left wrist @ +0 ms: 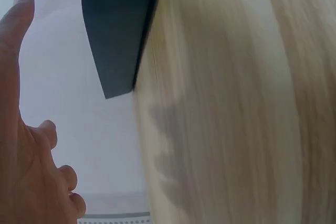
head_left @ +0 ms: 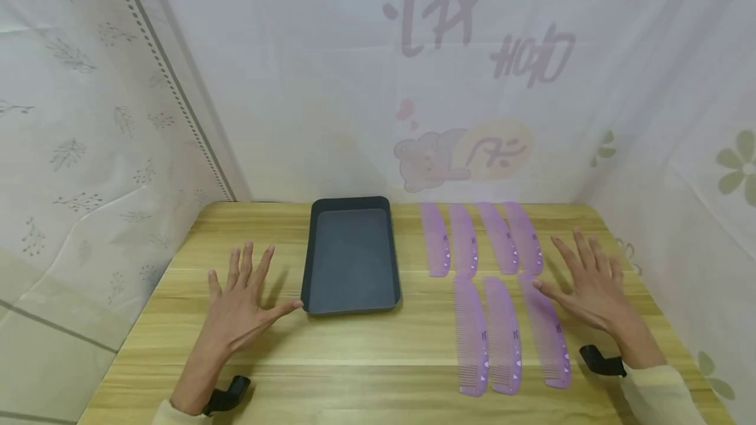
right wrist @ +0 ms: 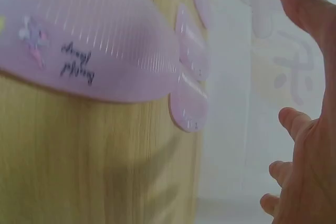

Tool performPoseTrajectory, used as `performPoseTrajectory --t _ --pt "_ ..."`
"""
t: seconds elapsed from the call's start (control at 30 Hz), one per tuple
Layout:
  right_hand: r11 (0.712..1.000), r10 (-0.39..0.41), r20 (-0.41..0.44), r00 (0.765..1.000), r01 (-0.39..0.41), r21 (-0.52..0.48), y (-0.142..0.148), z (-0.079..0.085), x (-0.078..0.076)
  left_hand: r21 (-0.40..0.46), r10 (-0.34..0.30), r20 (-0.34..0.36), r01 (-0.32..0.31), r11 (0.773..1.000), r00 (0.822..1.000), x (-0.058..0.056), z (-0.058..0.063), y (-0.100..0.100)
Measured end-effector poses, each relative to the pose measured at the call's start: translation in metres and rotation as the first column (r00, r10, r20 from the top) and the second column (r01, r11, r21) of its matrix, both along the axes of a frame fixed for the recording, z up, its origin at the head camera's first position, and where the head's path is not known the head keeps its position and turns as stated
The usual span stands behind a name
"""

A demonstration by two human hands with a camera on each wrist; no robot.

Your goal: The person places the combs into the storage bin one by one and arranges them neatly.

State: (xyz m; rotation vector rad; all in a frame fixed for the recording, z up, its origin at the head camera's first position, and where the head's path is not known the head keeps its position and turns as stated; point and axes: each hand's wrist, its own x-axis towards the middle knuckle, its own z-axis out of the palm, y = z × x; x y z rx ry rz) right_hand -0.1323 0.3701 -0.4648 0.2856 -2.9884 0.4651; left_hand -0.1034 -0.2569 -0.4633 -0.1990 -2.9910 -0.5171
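Over the table's left side my left hand [head_left: 235, 310] is spread with nothing in it, its thumb tip at the near left corner of a dark grey rectangular tray [head_left: 354, 261]. My right hand [head_left: 593, 290] is spread too and holds nothing. Its thumb overlaps the upper part of a purple comb [head_left: 546, 336] in the head view. Several matching combs lie in two rows: a back row with one comb [head_left: 436, 241] at its left end, and a front row with another comb [head_left: 471, 340] at its left. In the right wrist view, a comb [right wrist: 105, 45] shows fine teeth and dark lettering.
The wooden table [head_left: 354, 385] ends at a pale printed curtain [head_left: 307, 84] behind. Curtains also hang at the left [head_left: 88, 149] and right. A black wrist mount [head_left: 227, 395] sits on the left wrist and another mount [head_left: 601, 361] on the right.
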Motion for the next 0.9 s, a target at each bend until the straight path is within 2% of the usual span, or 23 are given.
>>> performPoseTrajectory --t 0.33,0.53,0.9 --pt "0.984 0.038 0.15 0.988 -0.011 -0.177 -0.001 0.0 0.009 0.117 -0.076 0.043 0.07 0.991 0.996 -0.002 -0.006 0.015" --pt "0.963 0.082 0.168 0.982 -0.035 -0.267 0.0 -0.003 0.011 0.171 -0.091 0.042 0.083 0.982 0.995 -0.003 -0.008 0.021" --pt "0.947 0.095 0.227 0.969 -0.018 -0.32 -0.001 -0.002 0.017 0.256 -0.121 0.076 0.098 0.962 0.99 -0.006 -0.014 0.035"
